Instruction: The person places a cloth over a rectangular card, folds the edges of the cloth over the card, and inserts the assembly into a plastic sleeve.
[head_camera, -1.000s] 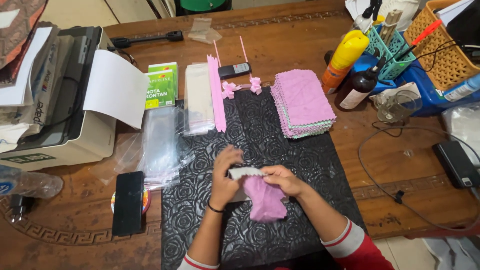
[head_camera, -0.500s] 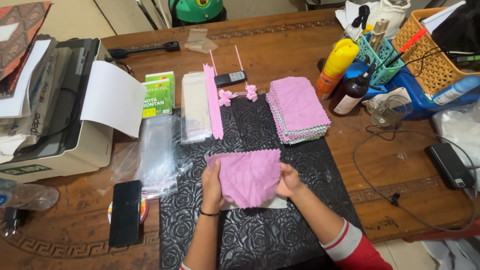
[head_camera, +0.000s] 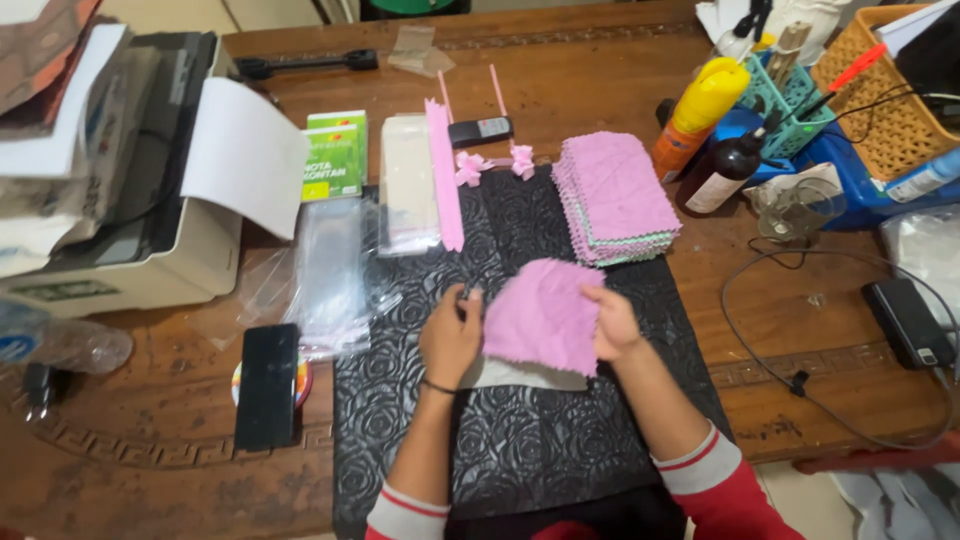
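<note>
I see the left hand (head_camera: 449, 335) and right hand (head_camera: 612, 322) each pinching an edge of the pink cloth (head_camera: 541, 315), spread over the black mat (head_camera: 560, 440). Since earlier, it has lifted toward twelve o'clock; the cloth stack (head_camera: 612, 196) sits at one o'clock.

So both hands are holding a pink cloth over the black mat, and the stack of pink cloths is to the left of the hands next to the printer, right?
Not quite. In the head view the left hand and right hand do hold a pink cloth over the black mat, but the stack of pink cloths lies up and to the right, away from the printer.
</note>
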